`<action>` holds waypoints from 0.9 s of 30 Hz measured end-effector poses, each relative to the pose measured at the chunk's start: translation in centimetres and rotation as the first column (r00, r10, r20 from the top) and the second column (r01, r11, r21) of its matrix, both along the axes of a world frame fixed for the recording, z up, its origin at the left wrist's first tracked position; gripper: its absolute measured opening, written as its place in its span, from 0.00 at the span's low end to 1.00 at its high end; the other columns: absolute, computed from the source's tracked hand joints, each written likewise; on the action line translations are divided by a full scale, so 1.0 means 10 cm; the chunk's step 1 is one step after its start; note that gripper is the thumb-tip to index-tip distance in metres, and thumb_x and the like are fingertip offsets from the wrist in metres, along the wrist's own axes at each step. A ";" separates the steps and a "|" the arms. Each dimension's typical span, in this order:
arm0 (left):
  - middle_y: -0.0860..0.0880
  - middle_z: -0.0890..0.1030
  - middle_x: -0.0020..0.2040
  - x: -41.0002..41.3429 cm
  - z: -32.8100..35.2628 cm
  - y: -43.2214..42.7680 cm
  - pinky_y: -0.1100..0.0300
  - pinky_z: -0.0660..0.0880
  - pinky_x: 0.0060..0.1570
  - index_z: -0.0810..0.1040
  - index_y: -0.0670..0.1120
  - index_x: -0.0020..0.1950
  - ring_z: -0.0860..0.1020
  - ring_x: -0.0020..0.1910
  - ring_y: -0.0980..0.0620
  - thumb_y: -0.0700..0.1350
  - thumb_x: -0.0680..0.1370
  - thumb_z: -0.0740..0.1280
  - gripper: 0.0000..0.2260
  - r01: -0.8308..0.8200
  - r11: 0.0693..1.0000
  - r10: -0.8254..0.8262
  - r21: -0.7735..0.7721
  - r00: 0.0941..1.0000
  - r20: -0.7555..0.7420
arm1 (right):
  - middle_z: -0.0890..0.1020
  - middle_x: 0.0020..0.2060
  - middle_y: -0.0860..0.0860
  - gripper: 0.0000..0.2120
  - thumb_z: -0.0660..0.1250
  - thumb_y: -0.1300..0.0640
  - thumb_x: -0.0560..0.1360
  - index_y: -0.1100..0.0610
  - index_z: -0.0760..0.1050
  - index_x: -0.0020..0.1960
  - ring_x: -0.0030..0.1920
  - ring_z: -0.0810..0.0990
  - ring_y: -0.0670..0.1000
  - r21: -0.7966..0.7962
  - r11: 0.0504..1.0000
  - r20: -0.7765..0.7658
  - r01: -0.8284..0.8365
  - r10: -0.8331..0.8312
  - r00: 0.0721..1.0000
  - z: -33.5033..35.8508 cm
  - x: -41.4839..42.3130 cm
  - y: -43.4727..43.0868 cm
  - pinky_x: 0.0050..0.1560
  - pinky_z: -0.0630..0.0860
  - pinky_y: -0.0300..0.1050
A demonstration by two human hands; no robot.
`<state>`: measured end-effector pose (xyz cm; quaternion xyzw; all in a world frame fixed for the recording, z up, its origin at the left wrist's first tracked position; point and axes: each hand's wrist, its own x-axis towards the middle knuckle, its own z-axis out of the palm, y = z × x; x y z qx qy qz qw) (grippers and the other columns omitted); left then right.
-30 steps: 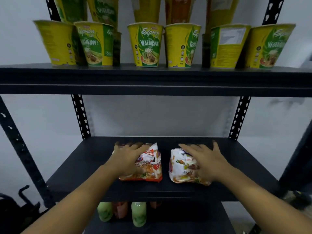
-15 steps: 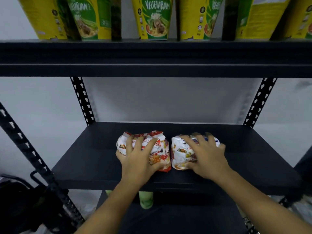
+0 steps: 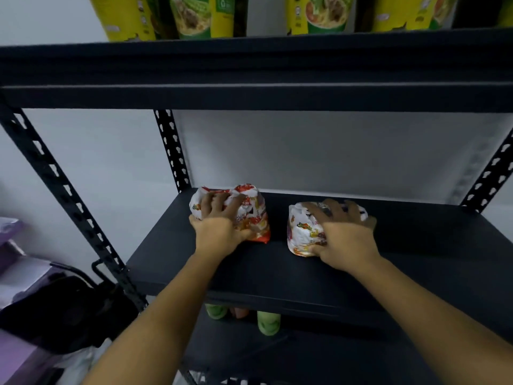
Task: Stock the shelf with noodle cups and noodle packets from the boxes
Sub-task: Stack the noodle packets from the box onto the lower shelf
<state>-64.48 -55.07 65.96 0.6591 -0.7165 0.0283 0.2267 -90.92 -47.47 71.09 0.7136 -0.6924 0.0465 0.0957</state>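
Two shelves of the black rack fill most of your view: the upper shelf (image 3: 249, 65) runs across the top, and the middle shelf (image 3: 402, 262) lies under your fingers (image 3: 211, 202). Far to the left of your fingers, beside your left forearm, sits a dark shape (image 3: 63, 309), too blurred and shadowed to identify.

High above your fingers, yellow-and-green noodle cups (image 3: 205, 18) stand on the upper shelf. The frame's top edge cuts them off, so only their lower parts show, and their print is smeared.

Your left hand (image 3: 219, 232) lies on the left packet (image 3: 256, 218). Its fingers are spread and curled over the packet's far end, and the thumb presses the near right side. The hand hides much of the wrapper's left half.

Your right hand (image 3: 345, 241) covers the right packet (image 3: 301, 234), with fingers fanned and bent over its far end and the thumb along the near edge. Only the packet's left part shows, plus a corner beyond your fingertips.

Both packets rest on the middle shelf towards its back, with a strip of bare shelf between them. Their lettering is too small to read.

Below your wrists, under the shelf's front lip, some green rounded things (image 3: 268, 323) show. The shelf hides most of them, so you cannot tell what they are.
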 end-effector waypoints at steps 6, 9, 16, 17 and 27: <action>0.49 0.60 0.80 0.32 0.07 -0.66 0.28 0.58 0.69 0.60 0.63 0.76 0.49 0.80 0.41 0.72 0.69 0.71 0.40 -0.012 0.999 0.011 0.038 1.000 0.015 | 0.57 0.76 0.47 0.47 0.71 0.33 0.70 0.33 0.43 0.77 0.76 0.55 0.60 0.023 1.000 0.002 0.011 -0.011 1.000 -0.02 0.19 -0.29 0.65 0.65 0.69; 0.46 0.62 0.80 0.43 0.04 -0.95 0.28 0.60 0.70 0.61 0.60 0.77 0.51 0.80 0.37 0.70 0.71 0.72 0.40 0.026 1.000 -0.026 -0.002 1.000 0.005 | 0.56 0.76 0.46 0.47 0.69 0.32 0.70 0.32 0.41 0.77 0.75 0.55 0.59 0.011 1.000 -0.020 0.022 -0.022 1.000 -0.06 0.19 -0.34 0.65 0.66 0.68; 0.45 0.62 0.78 0.66 0.05 -1.51 0.24 0.60 0.67 0.57 0.62 0.76 0.50 0.79 0.38 0.73 0.68 0.70 0.42 0.068 0.998 -0.068 -0.001 0.998 0.003 | 0.54 0.76 0.45 0.47 0.66 0.28 0.70 0.33 0.39 0.77 0.74 0.54 0.58 -0.027 0.999 -0.073 0.019 -0.021 0.997 -0.14 0.15 -0.38 0.65 0.68 0.65; 0.45 0.62 0.78 0.68 0.05 -1.56 0.23 0.60 0.68 0.57 0.62 0.76 0.50 0.79 0.38 0.73 0.68 0.70 0.42 0.071 0.997 -0.071 0.001 0.997 0.005 | 0.54 0.76 0.45 0.47 0.66 0.28 0.70 0.33 0.39 0.77 0.74 0.54 0.58 -0.029 0.999 -0.080 0.019 -0.021 0.997 -0.15 0.15 -0.39 0.64 0.68 0.64; 0.50 0.60 0.81 0.73 0.10 -1.55 0.20 0.53 0.69 0.55 0.64 0.79 0.47 0.81 0.40 0.71 0.68 0.73 0.45 0.079 0.997 -0.079 0.012 0.996 0.030 | 0.53 0.77 0.46 0.47 0.65 0.28 0.71 0.33 0.40 0.78 0.75 0.54 0.58 -0.014 1.000 -0.088 0.022 -0.023 0.996 -0.17 0.15 -0.38 0.65 0.67 0.65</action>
